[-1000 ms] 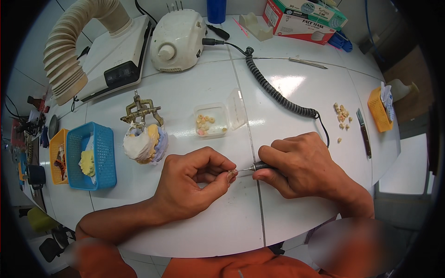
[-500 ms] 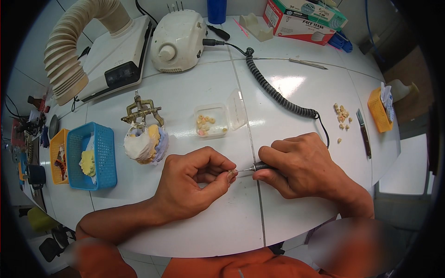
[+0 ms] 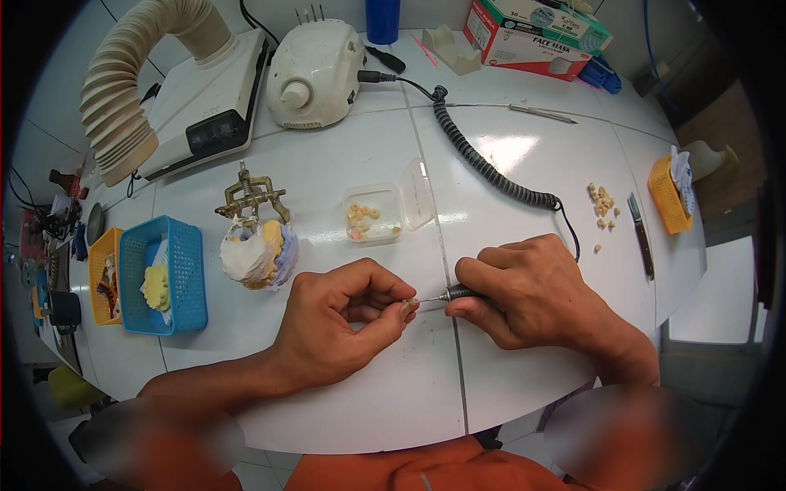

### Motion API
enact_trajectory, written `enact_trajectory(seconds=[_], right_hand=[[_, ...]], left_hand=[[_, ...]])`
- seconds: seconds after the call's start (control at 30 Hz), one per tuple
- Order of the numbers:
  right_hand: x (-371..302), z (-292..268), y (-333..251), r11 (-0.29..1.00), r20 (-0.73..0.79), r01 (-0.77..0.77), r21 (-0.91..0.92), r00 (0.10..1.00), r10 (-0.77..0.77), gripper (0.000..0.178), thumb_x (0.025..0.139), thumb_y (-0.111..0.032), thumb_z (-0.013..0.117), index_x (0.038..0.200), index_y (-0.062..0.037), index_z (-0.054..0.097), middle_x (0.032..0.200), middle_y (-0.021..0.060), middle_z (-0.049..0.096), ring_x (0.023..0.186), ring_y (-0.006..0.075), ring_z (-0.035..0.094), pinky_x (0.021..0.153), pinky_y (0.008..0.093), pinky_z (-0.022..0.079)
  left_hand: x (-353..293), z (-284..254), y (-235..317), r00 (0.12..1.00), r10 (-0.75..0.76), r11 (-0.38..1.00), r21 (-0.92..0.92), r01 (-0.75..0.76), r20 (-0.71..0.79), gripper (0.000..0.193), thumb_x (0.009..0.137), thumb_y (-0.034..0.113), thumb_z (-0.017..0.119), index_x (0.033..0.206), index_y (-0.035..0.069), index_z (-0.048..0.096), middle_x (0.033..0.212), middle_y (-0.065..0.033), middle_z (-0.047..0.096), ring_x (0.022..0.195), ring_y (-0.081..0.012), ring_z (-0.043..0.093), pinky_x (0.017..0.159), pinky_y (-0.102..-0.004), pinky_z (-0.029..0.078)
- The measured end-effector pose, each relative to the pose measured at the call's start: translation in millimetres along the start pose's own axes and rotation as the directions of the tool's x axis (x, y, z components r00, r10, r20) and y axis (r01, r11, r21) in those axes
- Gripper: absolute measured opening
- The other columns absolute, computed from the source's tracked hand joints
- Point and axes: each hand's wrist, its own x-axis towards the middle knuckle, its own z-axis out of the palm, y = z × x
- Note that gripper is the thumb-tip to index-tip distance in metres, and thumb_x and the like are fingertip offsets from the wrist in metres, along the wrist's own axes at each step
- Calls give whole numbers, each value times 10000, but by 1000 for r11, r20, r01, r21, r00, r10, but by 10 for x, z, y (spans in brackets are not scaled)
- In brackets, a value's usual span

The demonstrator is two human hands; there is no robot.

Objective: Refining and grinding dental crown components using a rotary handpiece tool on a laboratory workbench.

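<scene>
Between the thumb and fingertips of my left hand (image 3: 340, 319) is a small pale piece that looks like an artificial tooth (image 3: 408, 307), mostly hidden by the fingers. My right hand (image 3: 532, 295) grips a dark rotary handpiece (image 3: 460, 292), its thin metal bur pointing left and meeting the small piece. A coiled black cord (image 3: 483, 168) links the handpiece to a cream control unit (image 3: 315, 82). Beyond my hands, an open clear plastic box (image 3: 389, 196) contains several small teeth (image 3: 360, 219). Left of it, a brass articulator (image 3: 250, 195) carries a white, yellow and lilac dental cast (image 3: 250, 258).
Loose teeth (image 3: 603, 199) and a dark-handled knife (image 3: 642, 237) lie at the right, near a yellow basket (image 3: 670, 196). A blue basket (image 3: 184, 278) stands left. Behind are a dust extractor with ribbed hose (image 3: 115, 98), a metal tool (image 3: 542, 113) and mask boxes (image 3: 532, 45).
Both hands keep nearly the same pose, with the bur still against the small tooth. The whole view has shifted very slightly.
</scene>
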Motion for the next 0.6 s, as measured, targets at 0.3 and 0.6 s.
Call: enact_trajectory(seconds=[0.3,0.6], right_hand=[[1,-8,2,1000,4,-6,-7,1000,6,395,1039,-490,665,911,-116,667,640,45,644,535,285,663,489,418,465],[4,-9,2,1000,5,-3,-3,1000,3,386,1038,-480,669,916,-114,670,643,51,646,543,291,666,491,423,470]], left_hand=[[4,0,-4,1000,6,1000,-4,-6,0,132,986,-56,687,1113,-93,687,1065,-151,784,1025,-194,786,934,-300,655],[3,-3,-18,1000,4,1000,-10,-4,9,124,994,-60,678,1113,-95,685,1071,-156,781,1040,-196,782,943,-301,654]])
